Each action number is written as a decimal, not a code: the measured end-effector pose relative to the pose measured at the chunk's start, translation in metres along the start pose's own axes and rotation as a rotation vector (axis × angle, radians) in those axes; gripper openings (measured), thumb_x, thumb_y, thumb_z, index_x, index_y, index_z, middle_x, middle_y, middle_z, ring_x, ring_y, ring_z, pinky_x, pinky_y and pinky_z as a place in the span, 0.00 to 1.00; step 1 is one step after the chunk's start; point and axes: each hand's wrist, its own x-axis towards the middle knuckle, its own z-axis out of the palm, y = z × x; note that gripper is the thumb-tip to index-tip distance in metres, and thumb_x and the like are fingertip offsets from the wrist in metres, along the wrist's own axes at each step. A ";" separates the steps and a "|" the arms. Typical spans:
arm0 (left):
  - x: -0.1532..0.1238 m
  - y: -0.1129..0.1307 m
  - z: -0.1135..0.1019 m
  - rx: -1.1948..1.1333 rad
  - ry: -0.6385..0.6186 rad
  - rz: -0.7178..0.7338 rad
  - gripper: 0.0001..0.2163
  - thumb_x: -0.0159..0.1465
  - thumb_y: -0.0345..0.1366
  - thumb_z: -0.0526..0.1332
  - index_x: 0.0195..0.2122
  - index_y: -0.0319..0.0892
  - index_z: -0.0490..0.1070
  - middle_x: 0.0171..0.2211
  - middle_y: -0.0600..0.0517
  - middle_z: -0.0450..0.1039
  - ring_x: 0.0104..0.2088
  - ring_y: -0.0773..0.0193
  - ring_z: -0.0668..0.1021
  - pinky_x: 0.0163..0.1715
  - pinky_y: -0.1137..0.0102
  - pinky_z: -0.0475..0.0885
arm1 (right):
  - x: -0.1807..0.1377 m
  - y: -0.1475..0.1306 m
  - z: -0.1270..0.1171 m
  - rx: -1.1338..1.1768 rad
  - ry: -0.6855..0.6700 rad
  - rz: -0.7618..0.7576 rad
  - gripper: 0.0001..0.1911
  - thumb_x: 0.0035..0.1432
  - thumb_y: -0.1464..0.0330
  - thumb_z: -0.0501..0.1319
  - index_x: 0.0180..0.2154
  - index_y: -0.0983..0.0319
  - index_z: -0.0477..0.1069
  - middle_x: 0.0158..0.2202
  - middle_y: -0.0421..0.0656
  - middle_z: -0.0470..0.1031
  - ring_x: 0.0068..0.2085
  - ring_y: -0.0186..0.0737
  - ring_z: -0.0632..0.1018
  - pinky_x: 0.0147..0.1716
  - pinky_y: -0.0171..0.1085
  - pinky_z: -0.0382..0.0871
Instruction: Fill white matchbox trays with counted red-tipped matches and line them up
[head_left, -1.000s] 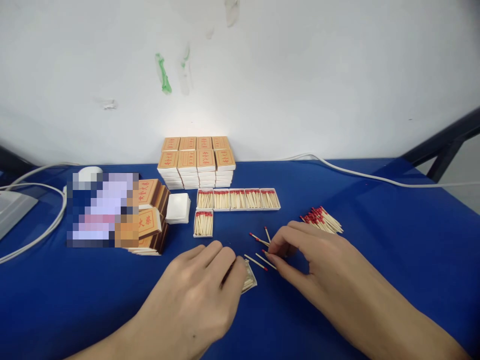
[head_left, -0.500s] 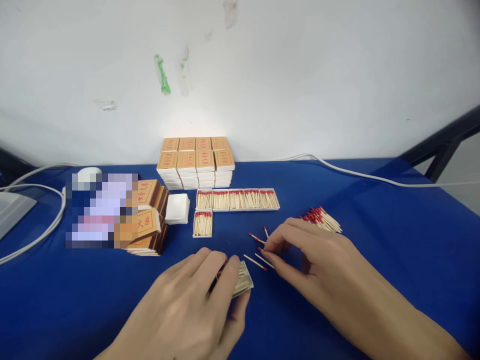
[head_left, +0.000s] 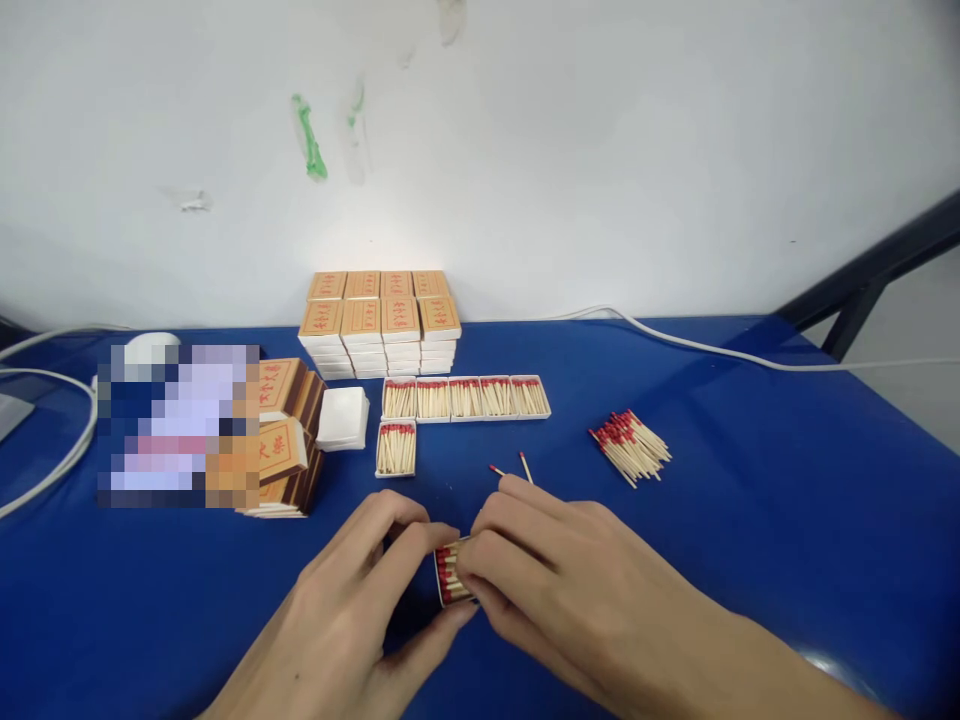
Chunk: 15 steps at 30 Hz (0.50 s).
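Note:
A small white matchbox tray packed with red-tipped matches sits between my hands near the front of the table. My left hand grips it with thumb and fingers on opposite sides. From the right, my right hand reaches over the tray, its fingers closed together at the matches and covering the tray's right part; whatever the fingertips pinch is hidden. Just beyond that hand lie loose matches, partly covered by it. A heap of matches rests farther right.
Several filled trays stand in a row, with one more filled tray in front. Behind them are stacked orange matchboxes. To the left are white empty-looking trays, orange matchbox sleeves and a blurred-out screen. A white cable runs along the back.
My right hand has moved left from the loose matches to the tray, where its fingers now meet the matches. The tray has turned in my left hand, so the red heads show.

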 end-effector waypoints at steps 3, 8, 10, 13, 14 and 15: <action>-0.001 -0.002 0.003 -0.021 0.013 -0.006 0.08 0.78 0.34 0.66 0.56 0.49 0.75 0.50 0.51 0.75 0.44 0.63 0.86 0.45 0.70 0.84 | 0.000 0.002 -0.002 0.042 -0.002 0.041 0.09 0.78 0.75 0.61 0.46 0.60 0.80 0.43 0.46 0.81 0.44 0.44 0.81 0.47 0.43 0.81; -0.003 -0.006 0.004 -0.035 0.048 0.006 0.11 0.76 0.33 0.68 0.58 0.51 0.76 0.50 0.52 0.75 0.44 0.64 0.86 0.43 0.71 0.83 | -0.003 0.010 -0.017 0.151 0.147 0.224 0.07 0.81 0.69 0.62 0.50 0.57 0.80 0.46 0.43 0.81 0.47 0.42 0.81 0.45 0.39 0.79; -0.003 -0.007 0.003 -0.024 0.065 0.007 0.12 0.76 0.33 0.68 0.59 0.51 0.76 0.51 0.52 0.75 0.44 0.64 0.86 0.44 0.72 0.84 | -0.006 0.016 -0.022 0.119 0.171 0.318 0.06 0.79 0.70 0.63 0.48 0.55 0.80 0.46 0.42 0.80 0.45 0.40 0.82 0.43 0.39 0.78; -0.002 -0.007 0.001 0.003 0.088 -0.006 0.12 0.76 0.34 0.68 0.59 0.51 0.76 0.51 0.52 0.76 0.45 0.64 0.86 0.45 0.73 0.84 | -0.011 0.023 -0.024 0.086 0.107 0.413 0.06 0.76 0.71 0.67 0.43 0.55 0.80 0.43 0.41 0.80 0.41 0.40 0.82 0.40 0.39 0.77; -0.002 -0.006 0.001 0.009 0.093 -0.008 0.12 0.76 0.34 0.68 0.59 0.51 0.76 0.51 0.52 0.76 0.45 0.63 0.87 0.45 0.72 0.84 | -0.013 0.024 -0.022 0.079 0.081 0.430 0.06 0.74 0.72 0.68 0.42 0.55 0.80 0.43 0.41 0.80 0.41 0.41 0.83 0.39 0.40 0.76; -0.002 -0.006 0.000 0.013 0.094 -0.007 0.11 0.77 0.34 0.68 0.58 0.51 0.76 0.51 0.52 0.77 0.45 0.63 0.87 0.45 0.72 0.85 | -0.014 0.025 -0.020 0.073 0.058 0.444 0.06 0.73 0.73 0.69 0.42 0.55 0.80 0.43 0.41 0.80 0.40 0.41 0.83 0.39 0.40 0.76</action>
